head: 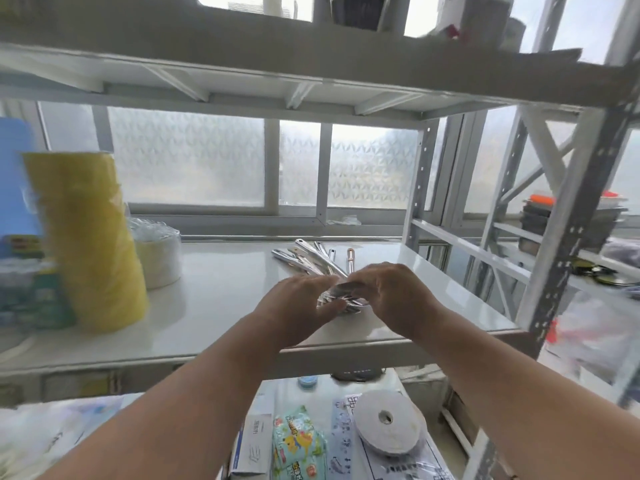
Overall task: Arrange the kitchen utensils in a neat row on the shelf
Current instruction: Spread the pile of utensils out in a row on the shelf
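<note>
- Two hands on one bunched pile of utensils [332,296], mid-right on shelf [214,306]; heads gathered near front edge, handles fanned toward window [187,164].
- Shelf: white, glossy, flat, hard. Slick surface, so risk of pieces skating forward off front lip if pushed too fast.
- Yellow roll stack [86,237]: tall, leaning, film-wrapped, well apart on left. Low tip risk unless row spreads that way.
- White roll [157,254]: squat, plastic-wrapped, just beside the stack.
- Utensils: polished metal, thin, long; one with orange on handle. Overlapped, likely to snag and drag neighbours out of line.
- Left hand [294,306]: fingers loosely bent over the heads; actual grip impossible to tell.
- Right hand [391,292]: fingers curled down onto same cluster; pinch hidden, motion blur.
</note>
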Motion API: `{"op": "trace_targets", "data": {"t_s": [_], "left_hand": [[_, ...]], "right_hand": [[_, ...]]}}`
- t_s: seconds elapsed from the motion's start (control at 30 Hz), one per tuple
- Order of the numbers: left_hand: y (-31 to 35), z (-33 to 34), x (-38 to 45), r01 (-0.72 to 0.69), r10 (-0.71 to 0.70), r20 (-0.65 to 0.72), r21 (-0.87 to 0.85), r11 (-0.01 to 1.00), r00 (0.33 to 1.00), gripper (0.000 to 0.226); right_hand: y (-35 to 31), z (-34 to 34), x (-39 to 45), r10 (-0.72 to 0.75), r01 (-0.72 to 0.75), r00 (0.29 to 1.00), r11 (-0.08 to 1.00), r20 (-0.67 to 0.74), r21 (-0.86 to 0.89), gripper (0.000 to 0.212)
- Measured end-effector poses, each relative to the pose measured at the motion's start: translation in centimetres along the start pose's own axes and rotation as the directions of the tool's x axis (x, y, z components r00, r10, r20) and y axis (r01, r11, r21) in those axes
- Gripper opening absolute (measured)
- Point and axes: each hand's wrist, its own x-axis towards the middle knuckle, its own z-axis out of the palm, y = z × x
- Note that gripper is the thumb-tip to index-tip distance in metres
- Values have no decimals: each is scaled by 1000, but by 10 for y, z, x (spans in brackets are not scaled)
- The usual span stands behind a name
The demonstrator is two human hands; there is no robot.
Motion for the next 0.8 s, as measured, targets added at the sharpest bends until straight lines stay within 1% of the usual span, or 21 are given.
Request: {"op": "trace_targets", "data": {"t_s": [0.07, 0.1, 0.2, 0.3, 0.37, 0.4, 0.47, 0.53, 0.63, 0.73, 0.8], "left_hand": [[8, -2, -1, 7, -7, -4, -40, 999, 1000, 33], [11, -4, 0, 18, -18, 5, -50, 999, 1000, 27], [11, -8, 7, 45, -45, 8, -14, 999, 999, 24], [5, -4, 10, 62, -62, -51, -1, 998, 997, 14], [3, -2, 12, 26, -27, -74, -21, 999, 997, 10], [5, -2, 13, -11, 9, -63, -27, 1000, 998, 7], [10, -3, 21, -98, 97, -13, -64, 993, 995, 8], [14, -3, 30, -138, 139, 5, -68, 988, 990, 5], [12, -2, 36, -141, 134, -80, -88, 986, 988, 8], [6, -4, 36, -154, 137, -148, -111, 982, 980, 14], [-1, -6, 37, -175, 152, -215, -92, 980, 965, 23]], "right_hand": [[-3, -2, -7, -12, 12, 1000, 1000, -17, 15, 12], [-3, -4, -8, -15, 15, 999, 1000, -29, 26, 11], [1, -8, -11, -37, 41, 995, 998, -89, 41, 14], [6, -9, -17, -30, 40, 990, 997, -136, 70, 12], [7, -11, -22, -48, 61, 988, 995, -145, 82, 10], [7, -12, -23, -59, 73, 987, 993, -148, 89, 9], [10, -15, -23, -65, 79, 985, 994, -160, 82, 9], [15, -15, -23, -58, 66, 981, 997, -188, 37, 7], [21, -16, -27, -51, 52, 975, 999, -217, -3, 1], [28, -15, -35, -39, 32, 980, 999, -195, -37, 3], [38, -16, -38, -8, -6, 979, 998, -205, -65, 7]]}}
